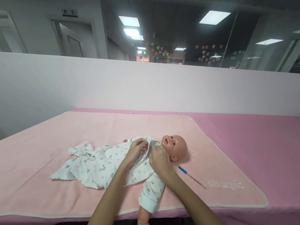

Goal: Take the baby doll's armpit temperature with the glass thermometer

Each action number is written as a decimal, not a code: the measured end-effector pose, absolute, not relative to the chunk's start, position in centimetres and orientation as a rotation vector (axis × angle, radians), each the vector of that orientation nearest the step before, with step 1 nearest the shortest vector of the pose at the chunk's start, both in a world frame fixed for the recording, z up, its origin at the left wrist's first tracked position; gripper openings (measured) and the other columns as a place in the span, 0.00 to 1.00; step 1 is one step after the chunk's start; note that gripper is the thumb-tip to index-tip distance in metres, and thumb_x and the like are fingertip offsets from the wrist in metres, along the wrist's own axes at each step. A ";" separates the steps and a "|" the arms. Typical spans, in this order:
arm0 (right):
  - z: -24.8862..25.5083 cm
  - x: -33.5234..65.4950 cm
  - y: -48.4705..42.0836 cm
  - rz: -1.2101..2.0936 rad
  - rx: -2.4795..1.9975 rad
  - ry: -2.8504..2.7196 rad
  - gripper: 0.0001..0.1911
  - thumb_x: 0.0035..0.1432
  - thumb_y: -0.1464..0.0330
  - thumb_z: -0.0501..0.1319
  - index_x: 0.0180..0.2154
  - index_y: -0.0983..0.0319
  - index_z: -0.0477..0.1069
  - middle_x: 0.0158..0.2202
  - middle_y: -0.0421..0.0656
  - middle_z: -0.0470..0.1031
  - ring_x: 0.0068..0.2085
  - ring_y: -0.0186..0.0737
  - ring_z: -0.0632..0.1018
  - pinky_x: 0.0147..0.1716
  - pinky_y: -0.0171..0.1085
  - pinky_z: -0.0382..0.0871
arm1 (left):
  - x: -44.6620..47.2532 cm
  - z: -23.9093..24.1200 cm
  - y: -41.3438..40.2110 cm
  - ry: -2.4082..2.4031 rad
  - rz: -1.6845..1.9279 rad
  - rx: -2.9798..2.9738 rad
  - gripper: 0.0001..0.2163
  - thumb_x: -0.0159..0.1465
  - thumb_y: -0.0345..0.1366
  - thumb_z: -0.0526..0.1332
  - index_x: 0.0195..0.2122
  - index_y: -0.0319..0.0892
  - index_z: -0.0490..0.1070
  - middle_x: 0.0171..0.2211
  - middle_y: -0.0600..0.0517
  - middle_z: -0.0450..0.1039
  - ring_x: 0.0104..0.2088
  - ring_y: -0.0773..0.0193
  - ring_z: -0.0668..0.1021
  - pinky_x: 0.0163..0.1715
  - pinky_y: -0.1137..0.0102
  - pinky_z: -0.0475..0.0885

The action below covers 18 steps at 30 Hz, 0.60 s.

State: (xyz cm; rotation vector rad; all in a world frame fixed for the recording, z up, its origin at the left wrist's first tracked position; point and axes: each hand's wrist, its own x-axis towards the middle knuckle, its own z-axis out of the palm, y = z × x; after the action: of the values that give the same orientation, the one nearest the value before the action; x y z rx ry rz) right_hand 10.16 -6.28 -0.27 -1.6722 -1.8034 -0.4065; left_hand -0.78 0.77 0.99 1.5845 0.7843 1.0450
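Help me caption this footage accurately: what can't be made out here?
All in the head view:
Right hand: fingertips hidden behind its own curled fingers.
Doll: where its feet lie, hidden by the printed suit.
Blue-tipped stick: markings too small.
Door sign: lettering too small, blurred.
Forearms: cut off by the bottom edge.

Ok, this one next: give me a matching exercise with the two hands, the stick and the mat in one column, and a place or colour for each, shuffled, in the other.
Column one
1. Left hand
2. Right hand
3. Thin stick
4. Mat

Column two
A. Peach-pink, spread under the garment
B. At the garment's upper part, right beside the doll's head
C. Blue at one end
D. On the garment's front, farther from the doll's head

Pairs: 1-D, 2-B, 3-C, 4-A
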 end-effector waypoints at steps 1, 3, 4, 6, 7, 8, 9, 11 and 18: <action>-0.5 10.1 -5.9 -0.420 -1.682 -1.798 0.11 0.51 0.78 0.49 0.35 0.64 0.66 0.29 0.49 0.70 0.35 0.45 0.70 0.35 0.42 0.64 | -0.8 1.0 0.8 0.781 1.055 1.539 0.11 0.54 0.42 0.57 0.26 0.38 0.67 0.22 0.54 0.66 0.23 0.70 0.68 0.23 0.76 0.63; -1.0 10.2 -5.5 -0.407 -1.624 -1.769 0.13 0.48 0.78 0.49 0.36 0.64 0.66 0.32 0.48 0.70 0.37 0.45 0.69 0.38 0.42 0.64 | -0.7 0.9 0.8 0.776 1.080 1.471 0.11 0.52 0.42 0.59 0.26 0.38 0.67 0.22 0.54 0.66 0.22 0.70 0.69 0.23 0.76 0.64; -1.4 10.3 -5.5 -0.381 -1.564 -1.744 0.14 0.48 0.78 0.49 0.37 0.64 0.67 0.33 0.48 0.70 0.37 0.44 0.69 0.39 0.41 0.64 | -0.6 0.8 0.8 0.773 1.094 1.442 0.11 0.51 0.42 0.60 0.26 0.38 0.67 0.22 0.54 0.67 0.22 0.71 0.69 0.23 0.76 0.64; -2.0 10.5 -5.6 -0.306 -1.418 -1.673 0.15 0.50 0.78 0.48 0.38 0.63 0.67 0.34 0.46 0.70 0.38 0.41 0.70 0.39 0.39 0.64 | -0.7 0.6 0.9 0.768 1.115 1.375 0.11 0.50 0.42 0.62 0.25 0.37 0.68 0.21 0.54 0.67 0.21 0.71 0.69 0.22 0.76 0.64; -2.3 10.6 -5.7 -0.267 -1.348 -1.626 0.15 0.52 0.77 0.47 0.38 0.62 0.67 0.34 0.45 0.71 0.38 0.40 0.70 0.39 0.38 0.65 | -0.7 0.5 0.9 0.772 1.115 1.336 0.11 0.49 0.41 0.63 0.25 0.37 0.68 0.19 0.54 0.66 0.20 0.72 0.68 0.20 0.77 0.63; -2.5 10.7 -5.7 -0.234 -1.288 -1.575 0.14 0.53 0.77 0.47 0.38 0.62 0.67 0.34 0.45 0.71 0.38 0.39 0.70 0.39 0.38 0.65 | -0.8 0.4 1.0 0.779 1.108 1.295 0.11 0.49 0.41 0.63 0.24 0.37 0.69 0.18 0.55 0.65 0.18 0.73 0.67 0.18 0.77 0.61; -2.6 10.7 -5.8 -0.210 -1.240 -1.524 0.14 0.53 0.76 0.47 0.37 0.62 0.68 0.33 0.45 0.71 0.38 0.39 0.71 0.40 0.38 0.65 | -1.0 0.3 1.1 0.788 1.098 1.257 0.11 0.49 0.40 0.63 0.24 0.36 0.69 0.16 0.56 0.64 0.17 0.74 0.65 0.16 0.78 0.59; -2.7 10.6 -5.9 -0.176 -1.170 -1.454 0.12 0.54 0.75 0.48 0.35 0.61 0.68 0.33 0.44 0.72 0.37 0.39 0.71 0.40 0.38 0.66 | -1.2 0.2 1.3 0.804 1.089 1.205 0.11 0.48 0.40 0.64 0.23 0.36 0.69 0.14 0.57 0.62 0.14 0.76 0.62 0.13 0.79 0.54; -2.8 10.8 -6.3 -0.103 -1.087 -1.469 0.12 0.49 0.75 0.49 0.31 0.61 0.69 0.29 0.43 0.71 0.34 0.39 0.71 0.36 0.39 0.67 | -1.2 0.7 1.2 0.824 1.128 1.137 0.11 0.46 0.39 0.65 0.23 0.35 0.71 0.14 0.56 0.62 0.13 0.77 0.61 0.10 0.80 0.51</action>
State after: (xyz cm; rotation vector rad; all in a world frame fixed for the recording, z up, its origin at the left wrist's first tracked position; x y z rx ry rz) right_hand 10.79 -6.33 -2.76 -1.0868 -1.4690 -0.1032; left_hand -1.25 1.20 0.66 1.1368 0.8238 1.1278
